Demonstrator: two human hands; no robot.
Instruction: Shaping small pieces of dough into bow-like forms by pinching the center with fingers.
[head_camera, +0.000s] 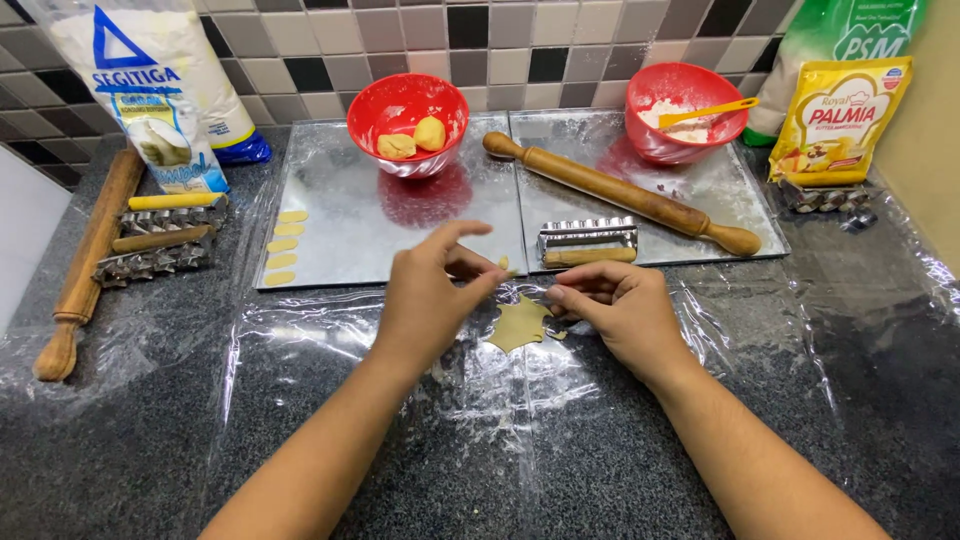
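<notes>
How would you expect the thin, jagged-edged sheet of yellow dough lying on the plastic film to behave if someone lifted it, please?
The thin, jagged-edged sheet of yellow dough looks rolled very flat, so it would probably droop and sag. Its ragged points suggest it tears easily, so it seems fragile. Lying flat on the clear plastic film, it may cling rather than slide; it is probably very light.

left hand (430, 290): raised, fingertips pinched | right hand (620, 300): low, fingers curled, knuckles up
</notes>
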